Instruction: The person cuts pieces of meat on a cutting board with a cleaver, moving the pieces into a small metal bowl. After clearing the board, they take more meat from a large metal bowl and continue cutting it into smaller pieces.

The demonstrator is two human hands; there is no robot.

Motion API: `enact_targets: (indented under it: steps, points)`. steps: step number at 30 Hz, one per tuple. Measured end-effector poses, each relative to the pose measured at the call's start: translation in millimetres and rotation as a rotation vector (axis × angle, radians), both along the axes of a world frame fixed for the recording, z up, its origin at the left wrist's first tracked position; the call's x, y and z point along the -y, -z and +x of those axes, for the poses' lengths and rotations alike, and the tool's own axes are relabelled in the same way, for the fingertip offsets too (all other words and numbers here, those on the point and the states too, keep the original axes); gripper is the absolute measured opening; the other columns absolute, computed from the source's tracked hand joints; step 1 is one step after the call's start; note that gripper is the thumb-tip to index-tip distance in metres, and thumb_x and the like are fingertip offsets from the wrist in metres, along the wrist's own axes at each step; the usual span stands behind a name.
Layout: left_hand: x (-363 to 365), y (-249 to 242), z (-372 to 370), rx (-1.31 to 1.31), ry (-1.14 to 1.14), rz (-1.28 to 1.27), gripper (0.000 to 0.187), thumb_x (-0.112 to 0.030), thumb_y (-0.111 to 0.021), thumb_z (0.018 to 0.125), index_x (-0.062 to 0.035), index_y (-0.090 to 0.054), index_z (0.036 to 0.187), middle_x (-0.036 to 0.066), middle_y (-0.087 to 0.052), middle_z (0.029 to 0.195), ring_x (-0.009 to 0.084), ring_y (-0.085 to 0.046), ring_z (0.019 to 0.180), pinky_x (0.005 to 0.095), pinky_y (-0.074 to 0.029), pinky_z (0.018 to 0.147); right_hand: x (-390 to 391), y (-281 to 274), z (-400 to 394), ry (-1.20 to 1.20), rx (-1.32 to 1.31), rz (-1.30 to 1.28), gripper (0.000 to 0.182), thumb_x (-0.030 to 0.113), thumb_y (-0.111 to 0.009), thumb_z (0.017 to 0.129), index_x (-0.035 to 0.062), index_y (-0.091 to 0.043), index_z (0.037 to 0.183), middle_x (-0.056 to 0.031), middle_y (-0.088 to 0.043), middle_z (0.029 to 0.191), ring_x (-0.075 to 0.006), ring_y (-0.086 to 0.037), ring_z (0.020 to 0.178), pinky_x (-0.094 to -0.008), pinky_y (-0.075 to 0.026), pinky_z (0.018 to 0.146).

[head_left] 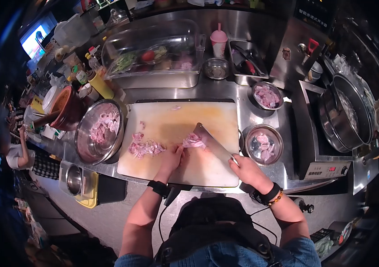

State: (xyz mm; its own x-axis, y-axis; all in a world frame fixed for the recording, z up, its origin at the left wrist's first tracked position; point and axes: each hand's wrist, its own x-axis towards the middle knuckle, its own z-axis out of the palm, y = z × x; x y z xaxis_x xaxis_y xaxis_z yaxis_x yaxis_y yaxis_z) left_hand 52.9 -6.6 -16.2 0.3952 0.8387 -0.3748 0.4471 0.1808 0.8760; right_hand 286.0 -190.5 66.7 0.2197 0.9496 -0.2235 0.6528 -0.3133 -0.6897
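Note:
On a white cutting board [154,119] lies a small bunch of pale pink raw meat [193,141]. My left hand [173,159] has its fingers curled against the bunch's left end, partly hiding the grip. Wrapped round a cleaver's handle is my right hand [248,170]. The cleaver [216,145] slants up and left, its blade tip at the right side of that meat. Cut meat pieces [145,147] are heaped on the board left of my left hand, and a few scraps lie farther up.
Left of the board stands a large steel bowl [81,144] with meat pieces. Two smaller bowls with meat, an upper one [281,102] and a lower one [280,155], sit right. Behind are a clear-lidded container [154,80] and a pink cup [218,44]. A pot [332,122] stands far right.

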Motion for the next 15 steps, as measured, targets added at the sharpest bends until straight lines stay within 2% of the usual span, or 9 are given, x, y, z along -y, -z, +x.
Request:
enact_targets:
  steps: [2,5,8,11,15]
  points:
    - [1.5,-7.3,5.7,-0.093,-0.018,0.214,0.016,-0.020,-0.052,0.100,-0.0051,-0.057,0.097,0.007,-0.064,0.071,0.0150,-0.064,0.065,0.0302,-0.048,0.055,-2.9,2.8,5.8,-0.029,0.027,-0.003,0.033,0.032,-0.048,0.096,0.0002,-0.059,0.098,-0.0286,-0.062,0.080,-0.0459,-0.061,0.082,-0.0516,-0.048,0.074]
    - [1.0,-4.1,8.2,-0.174,-0.005,0.458,0.013,-0.018,-0.055,0.097,-0.0051,-0.056,0.099,0.012,-0.065,0.074,0.0232,-0.065,0.068,0.0358,-0.050,0.060,-1.0,2.6,2.7,-0.005,0.014,0.073,0.031,0.031,-0.051,0.095,0.0008,-0.059,0.097,-0.0262,-0.061,0.074,-0.0451,-0.061,0.075,-0.0512,-0.047,0.067]
    - [5.3,16.0,12.0,-0.120,-0.034,0.694,0.013,-0.014,-0.058,0.096,-0.0058,-0.053,0.104,0.008,-0.063,0.076,0.0206,-0.064,0.070,0.0339,-0.050,0.064,-5.7,-9.3,0.7,-0.017,0.023,0.107,0.028,0.030,-0.052,0.095,0.0024,-0.058,0.098,-0.0243,-0.060,0.071,-0.0435,-0.061,0.071,-0.0507,-0.046,0.063]
    - [14.0,13.9,15.3,0.045,-0.088,0.565,0.011,-0.014,-0.060,0.094,-0.0064,-0.054,0.100,0.010,-0.064,0.080,0.0229,-0.064,0.071,0.0348,-0.050,0.064,-18.6,-15.4,-2.8,-0.083,0.088,0.165,0.027,0.029,-0.052,0.094,0.0037,-0.058,0.100,-0.0239,-0.061,0.072,-0.0426,-0.061,0.072,-0.0509,-0.047,0.064]
    - [19.4,7.5,14.0,-0.070,-0.084,0.567,0.010,-0.014,-0.061,0.093,-0.0050,-0.056,0.094,0.013,-0.063,0.079,0.0253,-0.064,0.071,0.0355,-0.050,0.063,-46.8,-10.5,-6.3,-0.181,0.244,0.150,0.026,0.028,-0.053,0.093,0.0048,-0.059,0.103,-0.0233,-0.063,0.076,-0.0418,-0.063,0.074,-0.0510,-0.049,0.067]
